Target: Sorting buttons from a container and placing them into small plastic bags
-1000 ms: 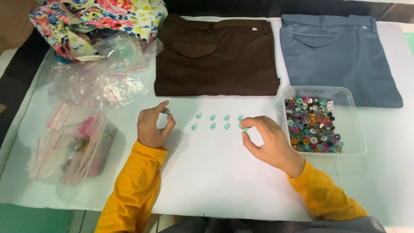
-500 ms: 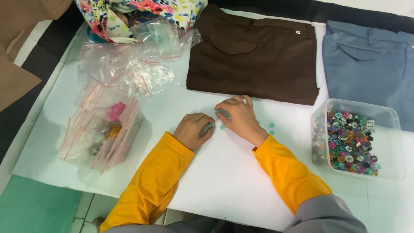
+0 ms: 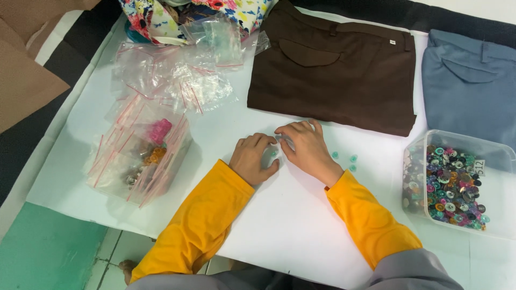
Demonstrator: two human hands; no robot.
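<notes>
Both my hands rest close together on the white table (image 3: pixel 301 215), just below the folded brown trousers (image 3: pixel 333 64). My left hand (image 3: pixel 253 159) lies knuckles up with fingers curled, a small teal button (image 3: pixel 274 153) showing at its fingertips. My right hand (image 3: pixel 307 147) lies palm down beside it, fingertips meeting the left hand's over the button. Three more teal buttons (image 3: pixel 344 159) sit on the table just right of my right wrist. Whether either hand grips a button is hidden by the fingers.
A clear plastic tub (image 3: pixel 454 182) of several mixed coloured buttons stands at the right. Folded blue-grey trousers (image 3: pixel 470 86) lie at the back right. Empty zip bags (image 3: pixel 177 75) and filled zip bags (image 3: pixel 142 156) lie at the left. Floral cloth (image 3: pixel 161 16) sits at the back left.
My right hand has moved left from the button tub side to meet my left hand. Several of the teal buttons once in a row are now gathered under my hands.
</notes>
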